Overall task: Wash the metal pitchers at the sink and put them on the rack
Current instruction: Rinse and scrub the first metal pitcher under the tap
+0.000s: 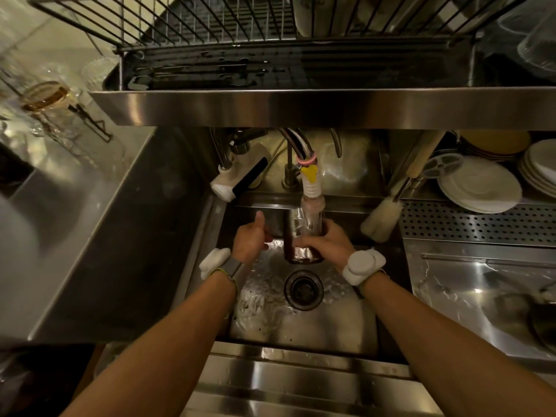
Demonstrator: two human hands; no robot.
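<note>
Head view: the metal pitcher (304, 236) is held upright over the sink (301, 326), toward its back edge, directly under the white ribbed faucet nozzle (313, 191). The right hand (326, 243) is wrapped around the pitcher's side, gripping it. The left hand (251, 240) sits just beside the pitcher with fingers curled and thumb raised. It looks to be at the handle side, but I cannot tell whether it actually grips anything. Water sheets across the sink floor around the drain (303, 289), just in front of the pitcher.

Risks, as I judge them: the pitcher's wet steel wall is slick, and a one-handed hold could let it slip and drop onto the drain. The nozzle sits right at the pitcher's mouth, so tilting or lifting the pitcher carelessly could knock it. Water striking the inside may also splash out toward the front edge of the sink.

The rack (210, 28) stands above and behind the steel shelf edge (301, 106). Lifting the pitcher there means clearing that edge, and a hurried lift could clip it. The bottle brush (382, 218) leaning at the sink's right back corner could be toppled by the right elbow.
</note>
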